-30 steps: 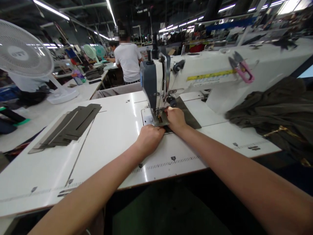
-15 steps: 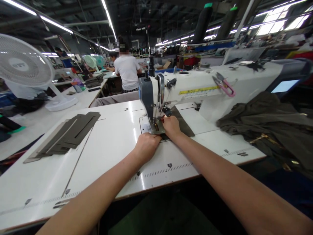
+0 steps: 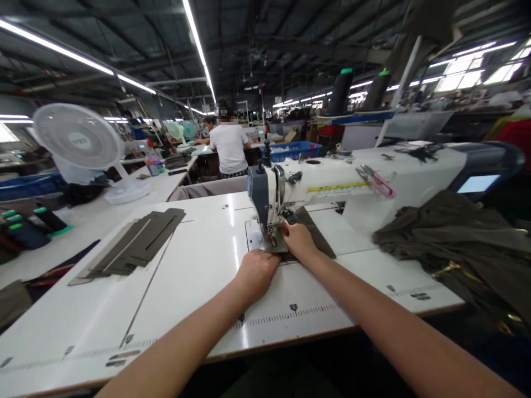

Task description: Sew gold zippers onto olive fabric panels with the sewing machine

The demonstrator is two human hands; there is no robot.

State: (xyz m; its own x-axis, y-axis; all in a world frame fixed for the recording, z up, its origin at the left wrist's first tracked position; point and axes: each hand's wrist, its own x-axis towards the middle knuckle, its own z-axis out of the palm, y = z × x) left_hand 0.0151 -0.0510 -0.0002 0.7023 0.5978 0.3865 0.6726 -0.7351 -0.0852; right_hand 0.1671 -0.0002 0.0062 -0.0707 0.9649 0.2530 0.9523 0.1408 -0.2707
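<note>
A grey-green fabric piece (image 3: 318, 235) lies flat under the presser foot of the white and dark grey sewing machine (image 3: 259, 190). My right hand (image 3: 299, 242) is just right of the needle, its fingers closed on the fabric. In front of the foot, my left hand (image 3: 258, 272) is closed at the fabric's near edge, its fingertips partly hidden. The fabric under the foot is partly covered by the machine and both hands.
Flat grey-green pieces lie stacked (image 3: 136, 243) on the table's left. A white fan (image 3: 78, 138) stands beyond them. Pink-handled snips (image 3: 379, 181) rest on the machine arm. A heap of dark fabric (image 3: 448, 237) lies at right. A person in a white shirt (image 3: 230, 146) sits ahead.
The camera has tilted up, so the table, machine and hands appear lower in the picture. Both hands keep nearly the same places beside the needle.
</note>
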